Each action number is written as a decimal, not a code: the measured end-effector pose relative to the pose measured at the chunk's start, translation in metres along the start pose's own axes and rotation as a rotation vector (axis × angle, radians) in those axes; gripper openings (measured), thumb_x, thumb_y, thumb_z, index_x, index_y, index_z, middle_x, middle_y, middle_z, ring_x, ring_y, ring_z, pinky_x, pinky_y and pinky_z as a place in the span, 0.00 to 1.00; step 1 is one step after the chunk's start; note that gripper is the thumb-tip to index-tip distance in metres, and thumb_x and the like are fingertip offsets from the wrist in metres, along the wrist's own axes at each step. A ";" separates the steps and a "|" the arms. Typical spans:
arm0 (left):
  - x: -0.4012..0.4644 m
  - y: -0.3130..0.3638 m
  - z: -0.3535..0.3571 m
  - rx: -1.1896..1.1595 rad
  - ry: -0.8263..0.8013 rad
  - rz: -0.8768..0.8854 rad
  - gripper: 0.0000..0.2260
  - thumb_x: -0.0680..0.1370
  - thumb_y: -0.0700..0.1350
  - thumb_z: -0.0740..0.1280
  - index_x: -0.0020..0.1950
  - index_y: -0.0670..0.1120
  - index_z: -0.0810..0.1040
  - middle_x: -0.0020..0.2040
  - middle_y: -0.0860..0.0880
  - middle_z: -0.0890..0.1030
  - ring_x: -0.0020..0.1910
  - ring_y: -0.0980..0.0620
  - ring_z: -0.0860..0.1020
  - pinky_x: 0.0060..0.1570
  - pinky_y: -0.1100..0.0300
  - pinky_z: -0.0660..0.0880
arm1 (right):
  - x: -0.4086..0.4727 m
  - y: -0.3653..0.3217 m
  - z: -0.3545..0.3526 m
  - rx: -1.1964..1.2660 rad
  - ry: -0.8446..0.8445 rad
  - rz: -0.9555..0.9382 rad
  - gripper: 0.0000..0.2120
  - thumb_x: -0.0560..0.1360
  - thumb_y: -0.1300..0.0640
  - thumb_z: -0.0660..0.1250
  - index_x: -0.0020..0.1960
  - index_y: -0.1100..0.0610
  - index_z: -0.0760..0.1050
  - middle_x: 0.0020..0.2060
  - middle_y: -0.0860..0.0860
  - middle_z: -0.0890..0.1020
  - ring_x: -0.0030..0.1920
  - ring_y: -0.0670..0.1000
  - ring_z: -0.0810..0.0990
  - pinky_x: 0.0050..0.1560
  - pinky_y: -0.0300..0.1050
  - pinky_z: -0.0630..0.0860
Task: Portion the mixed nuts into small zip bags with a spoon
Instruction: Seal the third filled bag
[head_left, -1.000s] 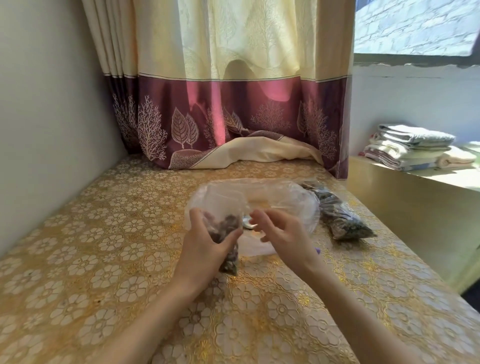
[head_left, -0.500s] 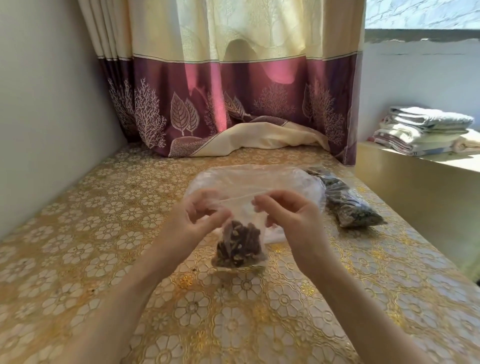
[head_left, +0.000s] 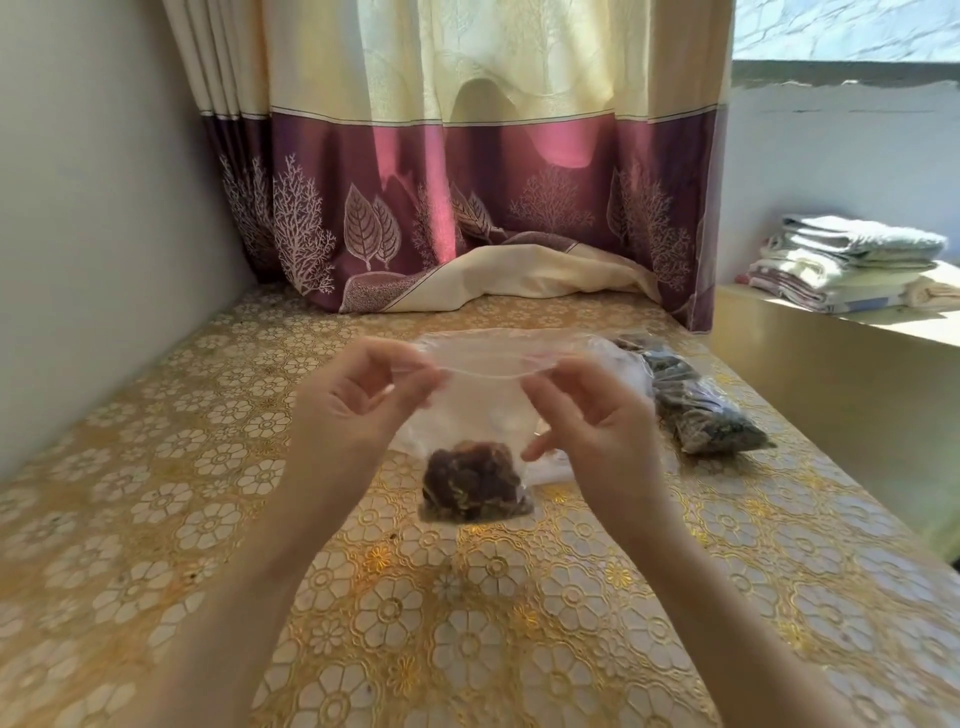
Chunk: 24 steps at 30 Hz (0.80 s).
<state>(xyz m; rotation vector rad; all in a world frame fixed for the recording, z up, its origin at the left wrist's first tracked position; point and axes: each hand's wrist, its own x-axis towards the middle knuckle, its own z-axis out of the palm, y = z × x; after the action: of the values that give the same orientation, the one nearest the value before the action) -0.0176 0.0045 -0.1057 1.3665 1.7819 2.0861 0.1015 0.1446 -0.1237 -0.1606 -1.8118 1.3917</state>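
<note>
Zip bag (head_left: 480, 415), small, clear plastic: held up above the table (head_left: 156, 519), hanging upright, with a clump of dark mixed nuts (head_left: 475, 486) settled at its bottom. Left hand (head_left: 353, 410): thumb and forefinger pinched on the bag's top left corner, other fingers curled. Right hand (head_left: 587, 415): thumb and forefinger pinched on the top right corner, remaining fingers loosely bent below. Zip edge stretched straight between the two pinches. Larger clear bag (head_left: 519, 343): lying on the table behind the hands. Dark filled bag (head_left: 701, 415): lying to the right of it. Table covering: gold floral pattern. Curtain (head_left: 467, 182): cream over maroon, hem resting on the far end of the table. Folded towels (head_left: 852, 260): stacked on a ledge at right.
</note>
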 end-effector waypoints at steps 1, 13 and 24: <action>-0.002 -0.002 0.002 0.071 -0.043 -0.043 0.09 0.67 0.49 0.70 0.43 0.45 0.79 0.40 0.47 0.83 0.39 0.50 0.81 0.41 0.63 0.78 | 0.000 0.002 -0.001 -0.003 -0.106 0.149 0.14 0.68 0.50 0.70 0.51 0.56 0.78 0.47 0.53 0.82 0.32 0.50 0.82 0.30 0.44 0.80; -0.003 -0.006 0.005 -0.024 0.054 -0.049 0.11 0.68 0.48 0.69 0.46 0.43 0.79 0.41 0.48 0.84 0.41 0.50 0.83 0.43 0.62 0.79 | -0.004 0.013 -0.010 0.251 -0.230 0.439 0.07 0.71 0.63 0.70 0.47 0.65 0.79 0.45 0.59 0.82 0.44 0.51 0.84 0.36 0.39 0.81; -0.006 -0.034 -0.009 0.270 -0.369 -0.438 0.14 0.63 0.54 0.72 0.46 0.52 0.82 0.45 0.53 0.84 0.45 0.59 0.81 0.48 0.60 0.77 | -0.011 0.026 0.003 0.180 -0.219 0.522 0.04 0.73 0.66 0.68 0.46 0.61 0.82 0.43 0.57 0.84 0.42 0.48 0.85 0.36 0.36 0.80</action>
<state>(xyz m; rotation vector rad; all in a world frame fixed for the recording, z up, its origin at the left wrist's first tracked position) -0.0358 0.0051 -0.1367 1.1741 2.0130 1.3213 0.0974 0.1462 -0.1517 -0.4244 -1.8872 1.9947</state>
